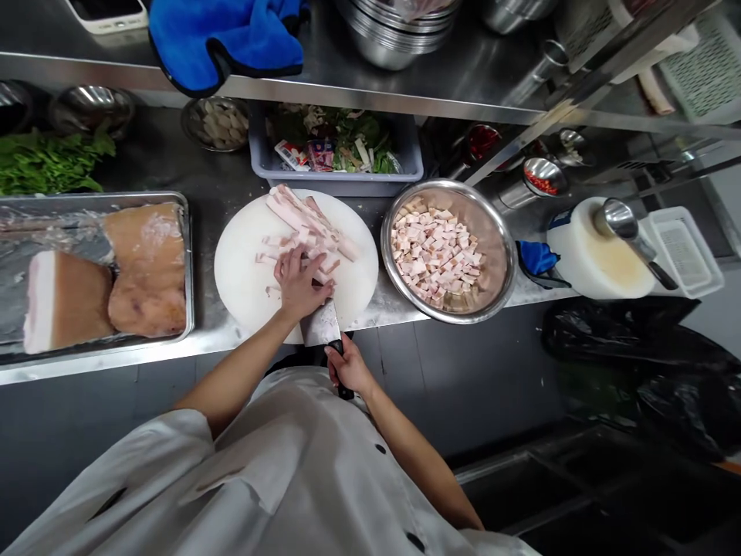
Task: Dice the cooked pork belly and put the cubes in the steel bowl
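On the round white cutting board (243, 270) lie long strips of pork (312, 220) and several small cut pieces. My left hand (299, 286) rests on the pieces near the board's front, its fingers bent and spread over the meat. My right hand (350, 367) grips the black handle of a cleaver. The cleaver's wide blade (323, 324) reaches over the board's front edge, its tip beside my left hand. Right of the board, a large steel bowl (496, 270) holds diced pork (437, 251).
A metal tray (188, 270) with large pork slabs (147, 270) is at the left. Behind the board sits a grey bin (347, 184) of scraps. A steel shelf (347, 96) with a blue glove (231, 38) overhangs the back. A white container (602, 259) stands right.
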`<state>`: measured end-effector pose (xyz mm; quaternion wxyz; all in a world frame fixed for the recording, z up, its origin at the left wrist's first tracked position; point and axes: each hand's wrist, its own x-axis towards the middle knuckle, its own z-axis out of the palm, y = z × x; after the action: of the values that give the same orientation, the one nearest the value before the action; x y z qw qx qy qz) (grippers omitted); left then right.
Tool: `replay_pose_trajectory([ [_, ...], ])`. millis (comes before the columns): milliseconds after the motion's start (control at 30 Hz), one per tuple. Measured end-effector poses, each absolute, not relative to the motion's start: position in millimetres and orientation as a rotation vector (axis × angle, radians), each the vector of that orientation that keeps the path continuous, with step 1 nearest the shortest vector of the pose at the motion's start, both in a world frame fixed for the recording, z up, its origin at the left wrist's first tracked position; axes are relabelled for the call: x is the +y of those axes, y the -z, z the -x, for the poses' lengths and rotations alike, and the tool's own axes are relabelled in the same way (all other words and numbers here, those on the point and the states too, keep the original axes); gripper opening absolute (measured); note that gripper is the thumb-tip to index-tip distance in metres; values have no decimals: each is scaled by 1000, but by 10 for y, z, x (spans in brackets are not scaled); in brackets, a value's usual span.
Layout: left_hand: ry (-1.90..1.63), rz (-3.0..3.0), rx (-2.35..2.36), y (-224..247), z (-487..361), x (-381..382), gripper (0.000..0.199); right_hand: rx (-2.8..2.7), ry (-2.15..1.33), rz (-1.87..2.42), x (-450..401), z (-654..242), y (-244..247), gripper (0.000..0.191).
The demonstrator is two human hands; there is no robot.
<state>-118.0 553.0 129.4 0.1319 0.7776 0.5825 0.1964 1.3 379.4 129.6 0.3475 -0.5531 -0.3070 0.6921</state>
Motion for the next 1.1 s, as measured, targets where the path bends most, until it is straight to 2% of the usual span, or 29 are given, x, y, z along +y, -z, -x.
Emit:
replay_pose_trajectory([
  [267, -922, -2296, 1533, -1768, 877, 5637, 57, -940, -1694, 1440, 3846, -439, -1779, 30],
  [400, -925, -2446, 1207, -1944, 153, 5719, 75, -745, -1568, 1466, 3735, -894, -2007, 32],
  [467, -840, -2555, 967, -1987, -327, 5752, 86, -617, -1489, 1470, 3687, -1136, -2086, 33],
  [533, -736, -2624, 801, -1986, -838, 5791, 86, -499, -1413, 1477, 3650, -1364, -2144, 35],
  [667, -524, -2605, 828, -1818, -1746, 6007, 73, -317, -1328, 1501, 3503, -1744, -2222, 41],
  [800, 54, -2611, 874, -1506, -2214, 6428, 48, -154, -1320, 1492, 3137, -1982, -2252, 44],
  [867, 233, -2651, 838, -1380, -2306, 6587, 39, -99, -1278, 1501, 2924, -2070, -2247, 46],
  [933, 194, -2700, 863, -1300, -2400, 6643, 44, -53, -1208, 1533, 2750, -2160, -2229, 48],
  [1033, 107, -2733, 847, -1222, -2672, 6558, 62, 18, -1112, 1572, 2616, -2304, -2190, 50],
  [1100, 206, -2728, 742, -1165, -2911, 6460, 61, 53, -1086, 1570, 2600, -2391, -2165, 52],
])
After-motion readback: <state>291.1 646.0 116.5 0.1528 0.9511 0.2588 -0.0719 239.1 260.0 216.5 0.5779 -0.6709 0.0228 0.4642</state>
